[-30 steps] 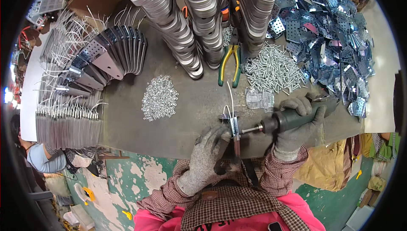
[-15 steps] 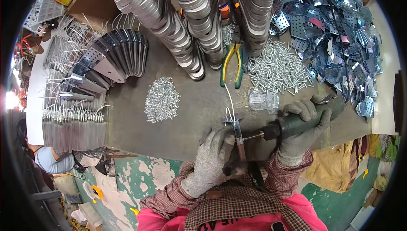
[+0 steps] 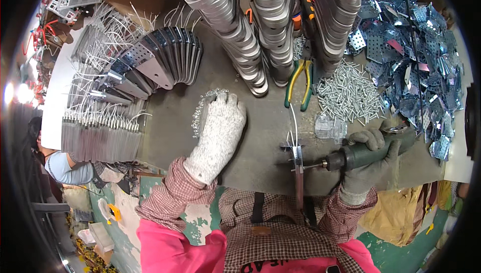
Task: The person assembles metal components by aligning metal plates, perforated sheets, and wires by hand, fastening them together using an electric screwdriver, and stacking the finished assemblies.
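Head view: the left hand (image 3: 223, 122) covered nuts (image 3: 197, 121) at nine o'clock, probably picking one (finger grip hidden, couldn't tell); the right hand (image 3: 366, 173) clasped a power driver (image 3: 356, 155), meeting the bracket (image 3: 299, 166) at four o'clock. Next called for a fine pinch.

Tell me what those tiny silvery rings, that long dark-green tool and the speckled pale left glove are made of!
Rings: probably shiny metal; they glint.
Tool: likely dull plastic, from its smooth green look; its shaft shines like metal.
Glove: seems matte knitted fabric, speckled like yarn; fibre unclear.
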The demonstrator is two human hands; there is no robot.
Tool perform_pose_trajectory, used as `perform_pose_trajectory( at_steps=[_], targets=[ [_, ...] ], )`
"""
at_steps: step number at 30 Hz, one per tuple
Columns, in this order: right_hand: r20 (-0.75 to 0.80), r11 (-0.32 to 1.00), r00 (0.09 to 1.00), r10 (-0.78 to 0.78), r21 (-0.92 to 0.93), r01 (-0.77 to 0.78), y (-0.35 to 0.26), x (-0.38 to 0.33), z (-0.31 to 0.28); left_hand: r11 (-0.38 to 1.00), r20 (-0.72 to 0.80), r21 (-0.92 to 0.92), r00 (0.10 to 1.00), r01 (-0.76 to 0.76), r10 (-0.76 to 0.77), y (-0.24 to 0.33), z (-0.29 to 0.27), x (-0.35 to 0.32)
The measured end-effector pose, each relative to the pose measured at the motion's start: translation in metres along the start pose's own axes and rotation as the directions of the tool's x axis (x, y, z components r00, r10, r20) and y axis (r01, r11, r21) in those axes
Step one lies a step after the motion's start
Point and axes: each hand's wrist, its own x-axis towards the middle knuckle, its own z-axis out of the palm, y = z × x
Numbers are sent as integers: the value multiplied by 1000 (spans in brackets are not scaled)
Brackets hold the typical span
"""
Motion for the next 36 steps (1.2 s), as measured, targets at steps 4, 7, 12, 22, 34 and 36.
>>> perform_pose_trajectory(
  at_steps=[4, 7, 12, 22, 34, 36],
  targets=[
    [-68, 999, 997, -38, 16, 39, -3, 1, -5, 983, -84, -180, 996, -41, 26, 10, -6, -6],
    [-90, 999, 995, -29, 39, 33, 0, -2, -1, 478, -86, -878, 991, -26, -104, 54, -19, -51],
    [-80, 999, 997, -14, 42, 17, 2, -1, -4, 39, -21, -999, 922, -6, -386, 117, 3, -75],
    [-65, 999, 998, -3, -42, 0, -1, -3, -9, 386, -247, -913, 932, -133, -263, 114, -7, -69],
    [-156, 990, 986, -52, -135, 31, 1, -2, -3, 579, -174, -807, 983, -110, -55, 93, -30, -67],
    [-99, 992, 995, -6, -122, -6, 4, -1, -2, 436, -121, -897, 990, -76, -76, 95, -20, -69]
  ],
)
